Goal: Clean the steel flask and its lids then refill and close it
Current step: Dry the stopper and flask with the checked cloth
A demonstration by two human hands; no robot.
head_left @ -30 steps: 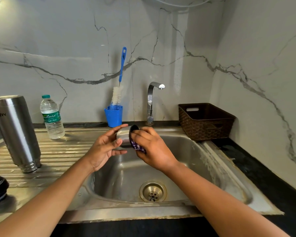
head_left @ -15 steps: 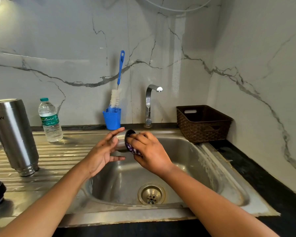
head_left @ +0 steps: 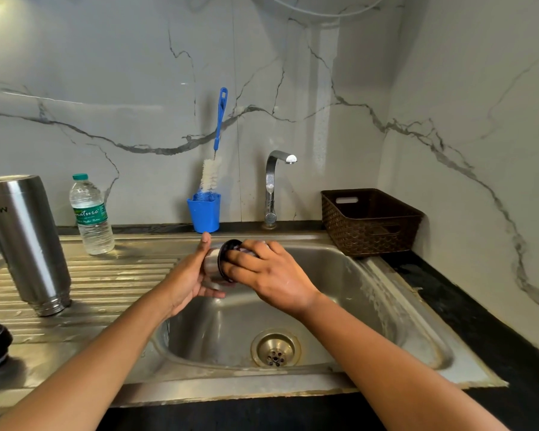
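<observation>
Lid (head_left: 213, 265) scrubbing over the sink (head_left: 371, 293)
Left hand (head_left: 189, 279) grips the lid; right hand (head_left: 269, 275) presses a scrubber (head_left: 246, 251) inside it. Flask (head_left: 25, 241) stands inverted left of the sink, probably washed; refilling and closing remain

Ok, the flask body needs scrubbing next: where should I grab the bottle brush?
Take the bottle brush by its blue handle, coming from above. It stands bristles-down in the blue cup and leans on the wall, so the handle is its free, dry end; lift straight up to clear the cup.
</observation>
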